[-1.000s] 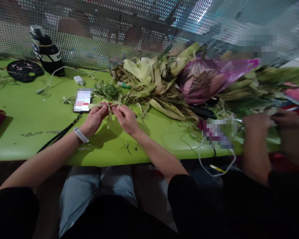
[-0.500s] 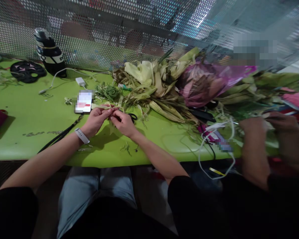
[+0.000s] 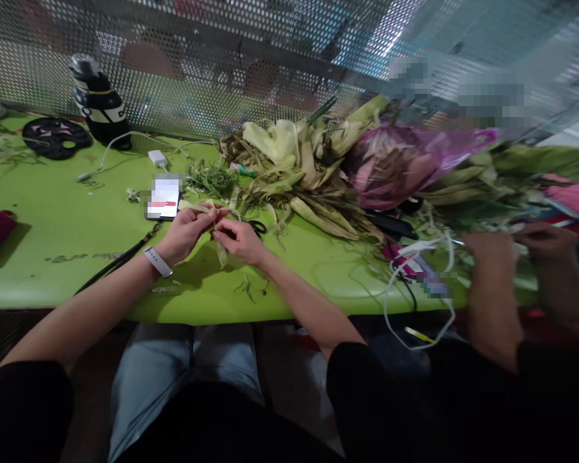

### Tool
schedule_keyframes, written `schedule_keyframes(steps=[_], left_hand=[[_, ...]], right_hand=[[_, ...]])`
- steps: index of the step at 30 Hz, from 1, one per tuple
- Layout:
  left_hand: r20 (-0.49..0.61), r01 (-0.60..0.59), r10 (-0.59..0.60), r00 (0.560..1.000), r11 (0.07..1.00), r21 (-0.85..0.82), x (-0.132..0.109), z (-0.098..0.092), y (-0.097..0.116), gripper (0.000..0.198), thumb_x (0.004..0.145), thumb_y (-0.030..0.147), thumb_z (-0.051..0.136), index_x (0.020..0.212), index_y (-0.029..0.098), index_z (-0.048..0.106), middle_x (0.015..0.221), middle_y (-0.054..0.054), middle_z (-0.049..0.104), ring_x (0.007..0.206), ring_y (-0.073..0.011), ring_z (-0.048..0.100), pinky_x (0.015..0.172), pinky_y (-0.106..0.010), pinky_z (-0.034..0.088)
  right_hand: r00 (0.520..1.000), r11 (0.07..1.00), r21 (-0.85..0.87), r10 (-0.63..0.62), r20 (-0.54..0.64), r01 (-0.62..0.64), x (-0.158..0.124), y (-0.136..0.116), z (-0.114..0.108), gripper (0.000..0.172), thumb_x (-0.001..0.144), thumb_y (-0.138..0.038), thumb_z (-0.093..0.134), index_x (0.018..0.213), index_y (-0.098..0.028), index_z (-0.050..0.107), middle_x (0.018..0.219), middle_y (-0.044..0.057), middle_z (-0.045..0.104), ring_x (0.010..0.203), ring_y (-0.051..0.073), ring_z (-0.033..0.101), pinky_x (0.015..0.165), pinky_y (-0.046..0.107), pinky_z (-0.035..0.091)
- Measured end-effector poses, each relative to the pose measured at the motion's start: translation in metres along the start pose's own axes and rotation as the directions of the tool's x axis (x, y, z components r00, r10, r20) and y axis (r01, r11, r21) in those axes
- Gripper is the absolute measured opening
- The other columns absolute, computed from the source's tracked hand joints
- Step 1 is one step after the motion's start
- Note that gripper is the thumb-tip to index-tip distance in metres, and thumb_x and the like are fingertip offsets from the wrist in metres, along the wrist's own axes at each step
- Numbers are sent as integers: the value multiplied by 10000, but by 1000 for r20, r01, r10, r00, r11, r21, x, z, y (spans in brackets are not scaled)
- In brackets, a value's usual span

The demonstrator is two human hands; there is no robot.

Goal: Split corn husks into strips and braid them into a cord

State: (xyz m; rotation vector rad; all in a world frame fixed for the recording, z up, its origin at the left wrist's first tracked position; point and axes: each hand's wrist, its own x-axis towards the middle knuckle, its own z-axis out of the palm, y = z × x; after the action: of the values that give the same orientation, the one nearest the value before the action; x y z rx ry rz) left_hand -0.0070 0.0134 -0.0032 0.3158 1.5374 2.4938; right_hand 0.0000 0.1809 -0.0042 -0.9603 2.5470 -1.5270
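Note:
My left hand (image 3: 189, 233), with a pale watch band at the wrist, pinches a pale green husk strip (image 3: 221, 254) in front of the phone (image 3: 163, 197). Close against it on the right, my right hand (image 3: 238, 240) has its fingers closed on the same husk piece. One end of the strip hangs below the fingertips. A black ring-shaped item (image 3: 258, 227) lies just behind my right hand. Behind both hands is a small heap of thin green strips (image 3: 211, 179).
A large pile of corn husks (image 3: 313, 161) and a pink plastic bag (image 3: 386, 170) lie at the back. Another person's hands (image 3: 492, 247) work at the right beside a white cable (image 3: 386, 302). A dark bottle (image 3: 103, 109) stands back left, near a black mask (image 3: 55, 137).
My right hand has shifted slightly down and to the right. The strip's hanging end shows more clearly below my fingers. The other person's hands have moved slightly.

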Motion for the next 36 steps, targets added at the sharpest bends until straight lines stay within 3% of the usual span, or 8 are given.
schedule_keyframes(steps=[6,11,14,17,20,23,28,36], left_hand=[[17,-37,36,999,991,126,2,-1,5,140,829,203,779,904,133,685,1015,-68,689,943,-152,680,803,-268,562],[98,49,-78,992,961,274,-3,0,12,179,898,165,653,1063,164,582,728,14,620,633,-99,576,563,-216,455],[177,25,-83,981,951,308,-7,1,16,252,894,176,654,1120,178,542,663,46,585,532,-77,478,498,-211,348],[216,-29,-51,975,936,352,-8,0,18,277,877,209,685,1109,177,538,647,39,607,513,-80,469,491,-228,334],[199,-56,-22,980,924,379,-5,-3,20,334,858,234,718,1132,182,534,634,25,643,474,-85,465,466,-244,310],[182,-71,-1,983,919,389,-3,-5,21,387,831,240,760,1148,188,543,642,12,672,464,-86,478,462,-247,314],[253,-98,-12,967,903,417,-1,-5,21,288,851,336,759,1046,175,623,696,-18,681,521,-90,515,476,-235,358],[206,-135,44,977,883,449,2,-9,20,267,850,364,771,1035,196,675,632,4,611,529,-96,501,478,-236,338]], right_hand=[[988,989,-145,-60,-139,40,-7,-5,-4,202,888,-360,575,770,-196,560,664,-19,539,578,113,438,581,277,365],[838,949,-291,-255,-483,121,-9,-4,-23,206,935,-314,499,989,-204,665,972,73,664,837,179,606,757,342,510],[878,914,-353,-325,-350,198,-3,4,-30,351,895,-256,531,1228,-242,642,1341,99,617,1249,250,558,1064,459,452],[936,910,-369,-282,-209,192,2,12,-31,332,887,-288,596,1212,-259,659,1366,80,632,1355,276,497,1187,527,326],[953,934,-326,-222,-206,147,4,13,-31,191,922,-379,595,1012,-241,691,1152,86,718,1232,282,578,1167,548,332],[953,970,-222,-162,-258,105,1,9,-32,210,945,-407,554,909,-223,649,1079,94,719,1107,256,624,1078,498,430],[965,998,13,-63,-253,68,0,9,-29,378,883,-431,663,1184,-211,599,1181,109,691,1075,227,654,978,419,512],[958,993,-92,-96,-272,73,1,7,-35,268,926,-447,656,1039,-212,718,1021,59,731,944,192,660,898,376,520]])
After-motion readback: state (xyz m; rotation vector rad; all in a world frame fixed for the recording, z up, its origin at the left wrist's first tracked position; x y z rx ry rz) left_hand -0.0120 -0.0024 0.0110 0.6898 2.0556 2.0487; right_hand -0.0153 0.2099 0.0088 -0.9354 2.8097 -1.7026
